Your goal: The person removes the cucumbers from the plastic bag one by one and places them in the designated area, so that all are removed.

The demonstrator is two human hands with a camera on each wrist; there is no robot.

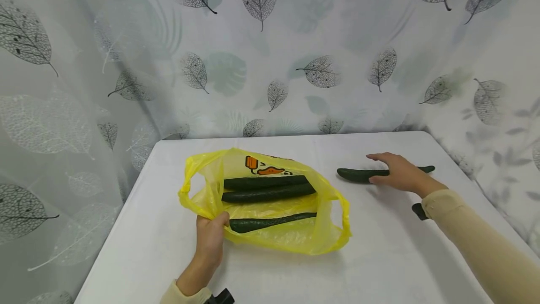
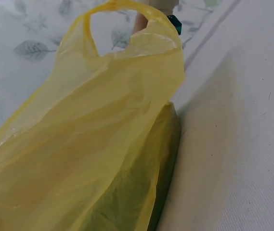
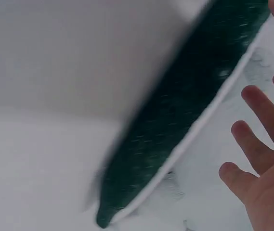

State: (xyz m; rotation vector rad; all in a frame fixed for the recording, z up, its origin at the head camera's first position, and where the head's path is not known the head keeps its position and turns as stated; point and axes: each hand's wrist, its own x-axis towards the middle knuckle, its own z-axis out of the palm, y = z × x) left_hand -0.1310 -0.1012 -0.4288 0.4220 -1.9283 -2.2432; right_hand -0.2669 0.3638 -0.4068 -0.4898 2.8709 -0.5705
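Note:
A yellow plastic bag point(image 1: 291, 243) lies with its mouth spread toward me, and several dark green cucumbers point(image 1: 270, 193) show inside it. My left hand point(image 1: 209, 243) grips the bag's near rim at the left, thumb on the inner side. In the left wrist view the bag point(image 2: 88, 125) fills much of the picture. Over at the right, my right hand point(image 1: 398, 172) reaches over a loose cucumber point(image 1: 358, 175) on the table. Its fingers point(image 3: 262, 149) are spread beside the cucumber point(image 3: 175, 120) in the right wrist view, not closed round it.
Another cucumber point(image 1: 419, 211) lies nearer on the right, partly hidden by my right forearm point(image 1: 476, 243). The white-covered table point(image 1: 139, 229) ends before a leaf-patterned curtain point(image 1: 295, 60) at the back and sides. A dark strap point(image 1: 221, 297) is on my left wrist.

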